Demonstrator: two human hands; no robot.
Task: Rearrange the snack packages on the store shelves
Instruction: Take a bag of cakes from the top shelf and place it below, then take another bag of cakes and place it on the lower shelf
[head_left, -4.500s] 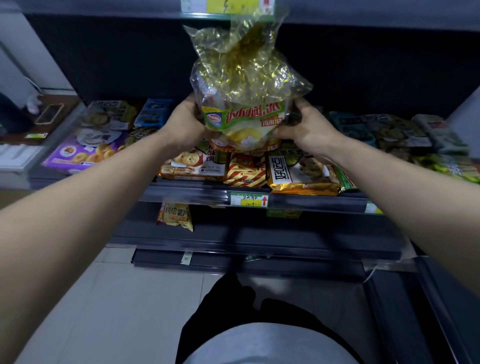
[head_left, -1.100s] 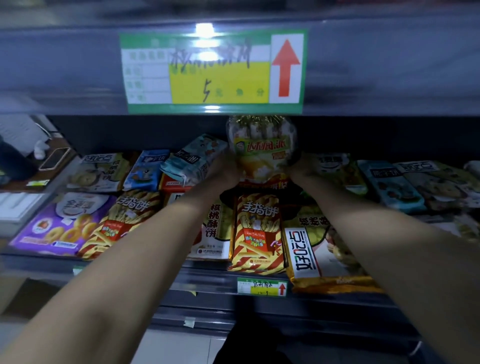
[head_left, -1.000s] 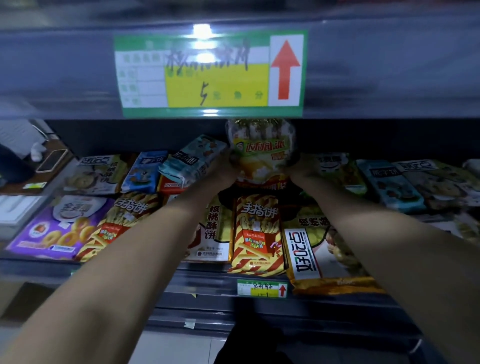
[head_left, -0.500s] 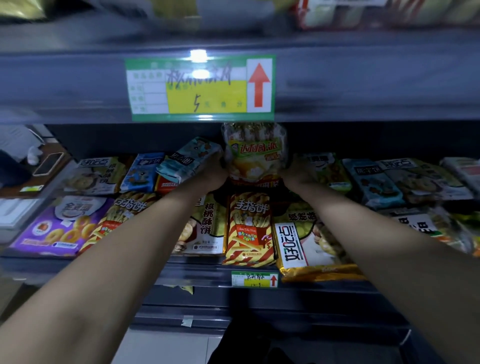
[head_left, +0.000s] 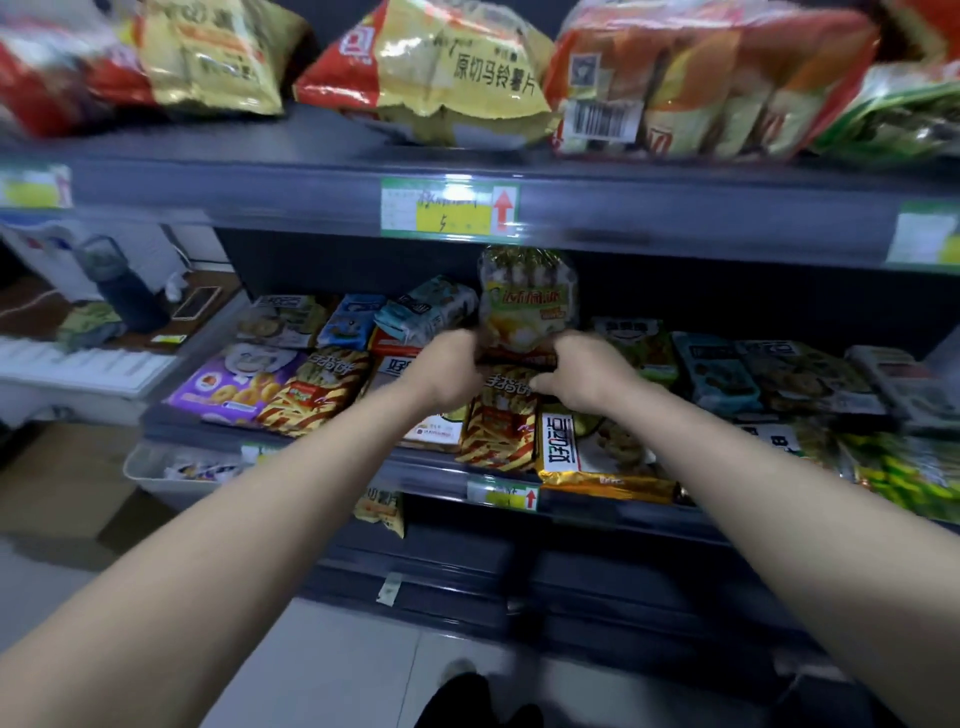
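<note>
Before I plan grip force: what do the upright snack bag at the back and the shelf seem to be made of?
The upright snack bag looks like thin clear plastic film with a gold-printed top and glossy finish; separate pieces show through it. The shelf looks like dark painted metal with a smooth satin sheen along its front rail, though coated board cannot be excluded.

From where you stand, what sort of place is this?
Most likely a small shop's snack aisle. Dark shelves carry packaged snacks, a price tag with a red arrow is clipped to the shelf edge, and both hands are at a snack bag standing upright.
</note>
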